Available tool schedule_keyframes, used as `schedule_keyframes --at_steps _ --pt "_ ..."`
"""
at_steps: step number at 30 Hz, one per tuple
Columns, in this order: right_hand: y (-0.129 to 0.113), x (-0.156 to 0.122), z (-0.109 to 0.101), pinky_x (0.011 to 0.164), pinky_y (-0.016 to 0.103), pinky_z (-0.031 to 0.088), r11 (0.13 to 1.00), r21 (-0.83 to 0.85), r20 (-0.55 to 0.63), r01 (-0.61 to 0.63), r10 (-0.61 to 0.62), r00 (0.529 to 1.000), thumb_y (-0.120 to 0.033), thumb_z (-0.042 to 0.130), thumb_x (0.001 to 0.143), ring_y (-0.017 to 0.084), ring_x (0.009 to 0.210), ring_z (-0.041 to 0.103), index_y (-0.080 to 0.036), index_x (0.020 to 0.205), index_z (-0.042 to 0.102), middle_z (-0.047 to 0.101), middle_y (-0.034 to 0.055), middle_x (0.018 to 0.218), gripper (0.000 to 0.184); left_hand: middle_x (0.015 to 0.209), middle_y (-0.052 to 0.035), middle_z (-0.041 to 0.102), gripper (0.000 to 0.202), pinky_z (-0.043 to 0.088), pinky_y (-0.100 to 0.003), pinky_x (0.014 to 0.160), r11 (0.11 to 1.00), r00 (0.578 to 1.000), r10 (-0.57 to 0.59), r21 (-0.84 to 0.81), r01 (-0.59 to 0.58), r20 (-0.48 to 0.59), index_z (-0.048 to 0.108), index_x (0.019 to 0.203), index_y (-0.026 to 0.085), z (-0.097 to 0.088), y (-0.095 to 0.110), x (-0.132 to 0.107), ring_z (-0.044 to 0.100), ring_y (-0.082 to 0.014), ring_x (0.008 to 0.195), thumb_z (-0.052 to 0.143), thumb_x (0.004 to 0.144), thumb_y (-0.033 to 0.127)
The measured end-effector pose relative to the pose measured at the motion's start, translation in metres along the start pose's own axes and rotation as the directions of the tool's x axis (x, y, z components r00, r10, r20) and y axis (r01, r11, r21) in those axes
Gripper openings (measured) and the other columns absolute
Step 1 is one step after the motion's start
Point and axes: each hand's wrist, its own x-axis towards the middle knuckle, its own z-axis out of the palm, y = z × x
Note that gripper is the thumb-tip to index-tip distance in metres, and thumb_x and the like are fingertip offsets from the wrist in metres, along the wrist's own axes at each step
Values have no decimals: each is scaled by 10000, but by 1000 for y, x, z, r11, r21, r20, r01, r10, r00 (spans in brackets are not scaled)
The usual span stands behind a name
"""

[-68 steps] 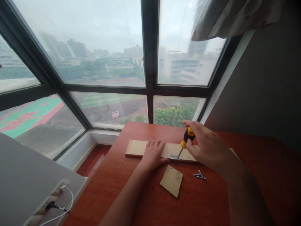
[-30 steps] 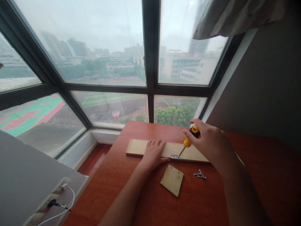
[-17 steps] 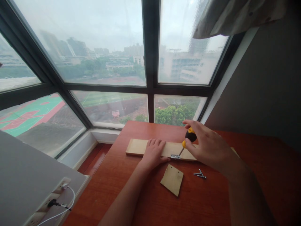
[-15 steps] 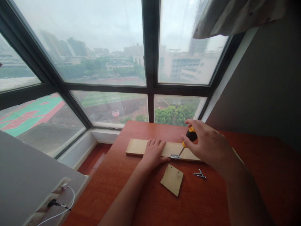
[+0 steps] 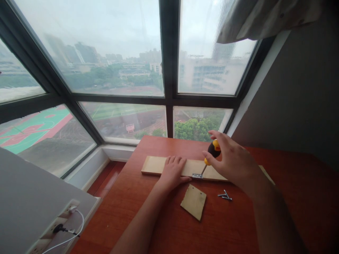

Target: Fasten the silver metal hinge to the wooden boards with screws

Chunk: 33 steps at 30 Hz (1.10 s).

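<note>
A long pale wooden plank [image 5: 155, 164] lies across the red-brown table. My left hand [image 5: 172, 173] grips it, fingers over the top and thumb along the near edge. Just right of that thumb, a small silver metal plate, perhaps a hinge [image 5: 197, 175], sits at the plank's near edge. In my right hand [image 5: 237, 160] is a yellow-and-black screwdriver [image 5: 214, 149], held loosely by the handle between thumb and fingers. Its shaft slants down to the metal plate's right end; the tip's exact contact is too small to make out.
Nearer me on the table [image 5: 119, 211] lie a small four-sided wooden piece [image 5: 194, 203] with two holes and several screws [image 5: 225, 195]. Beyond the table's far edge is a window frame [image 5: 170, 120]. Sockets with plugged-in cables [image 5: 82, 220] are at lower left.
My right hand has shifted slightly, its index finger lifting, and the screwdriver's handle has moved a little left and up. My left hand, plank and metal plate stay put.
</note>
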Motion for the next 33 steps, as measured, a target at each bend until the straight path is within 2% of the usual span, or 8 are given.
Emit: schedule_keyframes --at_steps 2,5,8,13,20,23,28,33 --pt "1 1 2 638 396 497 990 -111 -39 -86 82 996 -500 533 829 303 863 660 -221 1252 501 672 103 1085 507 1258 -117 524 760 292 -466 1031 1000 1000 0 -7 0 -7 470 1285 243 0 1 0 458 -317 1166 703 669 623" --pt "3 2 4 589 372 472 982 -160 -58 -104 95 994 -454 541 834 279 744 664 -227 1165 567 702 80 940 402 1316 -129 494 788 274 -489 1052 1000 999 -3 -31 1 -38 484 1288 237 0 5 1 428 -329 1214 694 655 656" --pt "6 2 3 655 368 493 997 -77 -47 -24 20 999 -309 534 820 259 820 667 -228 1158 569 693 82 1033 350 1306 -106 517 652 327 -461 1017 994 998 -15 -110 7 -64 530 1259 260 -1 15 4 461 -303 1191 685 719 589" --pt "4 -1 -3 834 359 496 989 117 38 96 -101 994 -164 494 767 232 1019 626 -216 1243 491 609 90 1228 479 1022 -45 652 223 421 -359 872 953 997 -15 -303 -6 -69 666 1069 267 -3 35 6 577 -222 978 605 857 302" --pt "-2 2 1 633 376 477 990 -109 -34 -89 85 996 -499 533 833 283 818 655 -224 1182 544 685 92 999 445 954 -48 670 200 423 -351 798 946 1000 13 -323 -14 -6 715 970 263 3 47 5 581 -214 908 540 872 253" --pt "-2 3 4 598 347 448 987 -121 -22 -106 104 994 -427 531 837 263 747 656 -240 1135 567 699 59 895 354 952 -49 668 208 415 -352 791 954 1000 12 -301 -5 23 718 955 262 4 48 5 577 -215 915 529 871 242" --pt "-3 -2 -3 683 322 449 1000 2 54 18 -18 998 -206 516 764 236 922 648 -265 1233 487 661 40 1156 474 936 -41 659 191 411 -338 783 951 1000 -13 -308 16 11 720 922 267 5 50 6 575 -207 907 543 856 235" --pt "-10 -2 -7 587 308 397 997 -65 17 -34 35 999 -386 538 820 231 825 645 -255 1053 537 685 40 1016 268 909 -26 654 166 409 -322 768 950 1000 -17 -310 15 -3 713 883 258 5 50 8 578 -197 874 552 848 237"
